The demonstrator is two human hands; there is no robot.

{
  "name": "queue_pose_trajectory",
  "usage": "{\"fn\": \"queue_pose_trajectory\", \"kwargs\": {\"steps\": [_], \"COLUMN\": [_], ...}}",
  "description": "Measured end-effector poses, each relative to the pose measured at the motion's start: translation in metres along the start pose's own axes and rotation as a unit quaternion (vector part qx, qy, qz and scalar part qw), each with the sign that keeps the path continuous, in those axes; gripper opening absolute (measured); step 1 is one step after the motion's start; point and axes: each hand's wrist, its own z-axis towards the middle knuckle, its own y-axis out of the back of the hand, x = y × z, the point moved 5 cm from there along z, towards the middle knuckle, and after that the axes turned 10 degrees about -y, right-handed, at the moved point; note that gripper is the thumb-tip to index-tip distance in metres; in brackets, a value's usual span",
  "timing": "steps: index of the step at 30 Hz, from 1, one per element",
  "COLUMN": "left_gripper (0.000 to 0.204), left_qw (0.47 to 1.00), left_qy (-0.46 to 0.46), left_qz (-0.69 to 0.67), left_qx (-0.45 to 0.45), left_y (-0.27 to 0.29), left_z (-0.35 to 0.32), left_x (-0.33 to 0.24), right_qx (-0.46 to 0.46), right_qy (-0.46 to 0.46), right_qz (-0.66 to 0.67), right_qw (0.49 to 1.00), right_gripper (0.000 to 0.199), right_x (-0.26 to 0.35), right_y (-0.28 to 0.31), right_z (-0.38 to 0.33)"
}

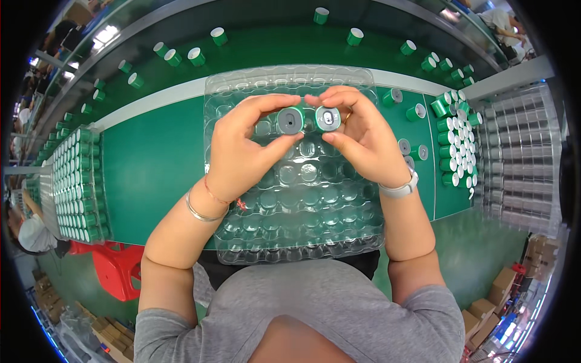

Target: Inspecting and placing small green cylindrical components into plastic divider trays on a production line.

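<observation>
At the green worktop (151, 175), a matching pinch on either side

From where I stand, a belt (266, 54) dotted with cylinders curves past at twelve o'clock. A neat block of cylinders (78, 181) stands at nine, a looser cluster (451, 136) at three. At the centre, above the clear tray (308, 199), the left hand (242, 136) pinches the left cylinder (290, 121), thumb at its six o'clock, fingers at its twelve. The right hand (368, 134) grips the right cylinder (328, 119) much the same way, its fingers curled. The two pieces are near each other but apart, grey ends facing the wearer.

To do this well, I'd say, grip only the green walls, leave the grey ends uncovered and hold both at a matching tilt. A light, even pinch seems enough; staying over the tray means a slip would land there.

I can't see the cylinders' far ends or most of the fingertips behind them. The fine detail inside each grey end is too small to read. How many trays are nested here I can't tell, and a co-worker (37, 235) toward eight is cut off by the dark rim
</observation>
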Motion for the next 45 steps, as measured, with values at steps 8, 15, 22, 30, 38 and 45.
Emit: {"fn": "queue_pose_trajectory", "kwargs": {"steps": [8,15,22,30,38,45], "left_gripper": [0.041,0.041,0.039,0.039,0.040,0.043], "left_qw": [0.998,0.999,0.999,0.999,0.991,0.968], "left_qy": [-0.044,-0.029,0.018,0.011,0.048,0.110], "left_qz": [0.047,0.033,-0.031,-0.026,-0.121,-0.228], "left_qx": [0.017,0.019,0.016,0.024,-0.006,0.006], "left_y": [0.001,0.001,-0.003,-0.003,-0.002,0.003], "left_z": [-0.001,-0.004,-0.005,-0.004,-0.008,-0.005], "left_x": [-0.002,0.000,0.005,0.007,0.012,0.019], "right_qx": [0.025,0.012,0.012,0.011,-0.017,-0.086], "right_qy": [-0.017,-0.029,-0.030,-0.026,-0.045,-0.028], "right_qz": [-0.074,-0.035,-0.046,-0.102,-0.153,-0.209], "right_qw": [0.997,0.999,0.998,0.994,0.987,0.974], "right_gripper": [0.041,0.041,0.040,0.040,0.045,0.045], "right_x": [-0.002,-0.003,-0.003,-0.004,0.007,0.008], "right_y": [-0.001,-0.005,-0.004,-0.002,0.004,0.007], "right_z": [0.004,0.003,0.003,0.003,0.002,0.000]}}
